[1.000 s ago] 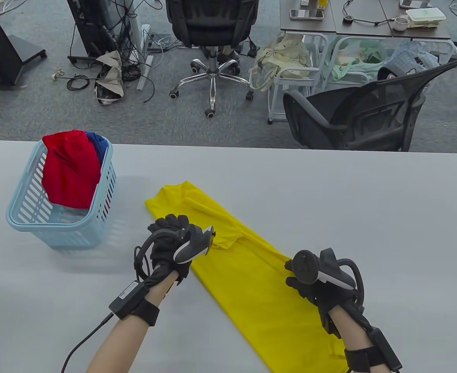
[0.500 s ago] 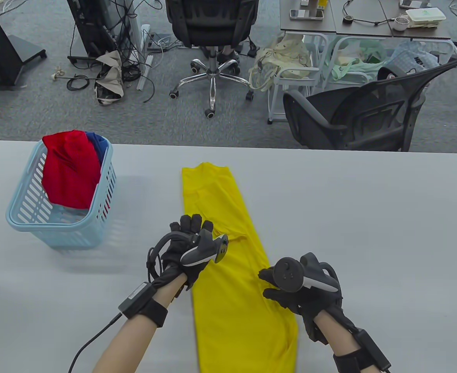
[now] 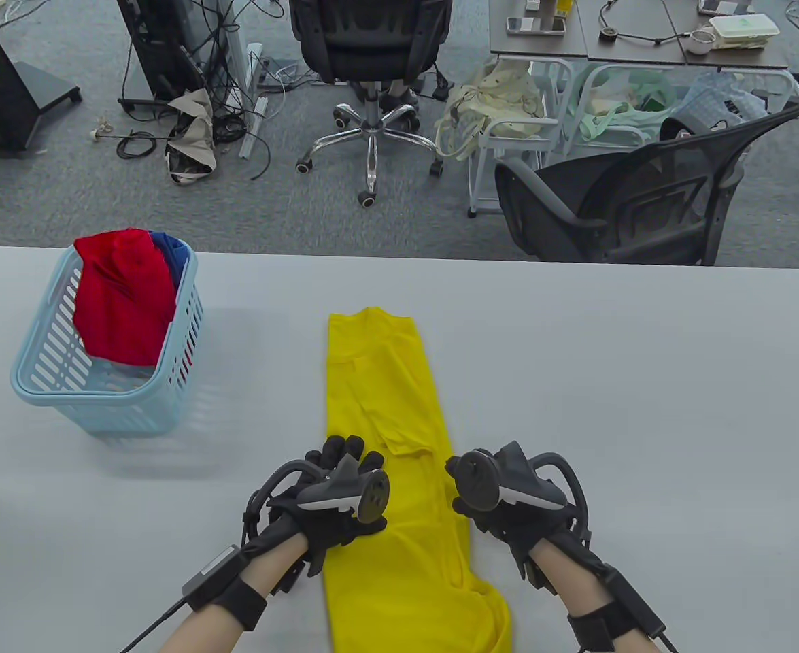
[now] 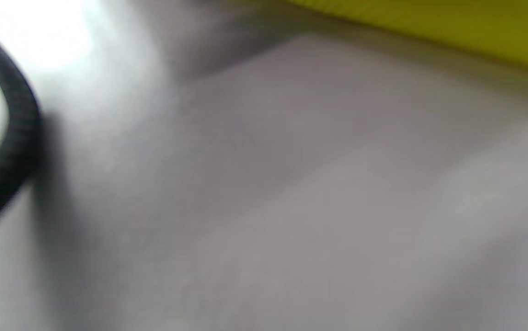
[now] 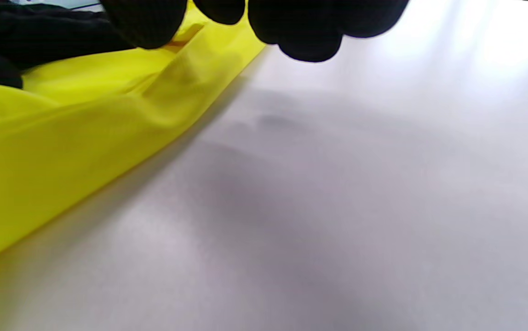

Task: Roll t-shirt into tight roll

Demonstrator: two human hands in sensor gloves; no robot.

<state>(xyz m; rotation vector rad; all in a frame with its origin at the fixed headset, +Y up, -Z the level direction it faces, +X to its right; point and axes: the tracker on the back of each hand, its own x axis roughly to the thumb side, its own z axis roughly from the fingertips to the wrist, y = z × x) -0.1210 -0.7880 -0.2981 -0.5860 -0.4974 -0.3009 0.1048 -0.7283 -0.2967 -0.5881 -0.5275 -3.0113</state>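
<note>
The yellow t-shirt [image 3: 389,408] lies on the grey table [image 3: 644,408] folded into a long narrow strip that runs from the far side toward me. Its near end is bunched at the table's front edge. My left hand [image 3: 340,491] holds the strip's left edge and my right hand [image 3: 484,493] holds its right edge, level with each other. In the right wrist view my fingertips [image 5: 301,32] hang over the shirt's edge [image 5: 107,115], which is lifted a little. The left wrist view is blurred and shows only the table and a band of yellow cloth [image 4: 452,27].
A light blue plastic basket [image 3: 52,388] with red and blue clothes stands at the table's left. Office chairs, a cart and cables are on the floor beyond the far edge. A cable runs from each wrist toward me.
The shirt has swung from a diagonal to straight away from me, then slid a little toward me. Both hands moved with it, closer together and nearer the front edge.
</note>
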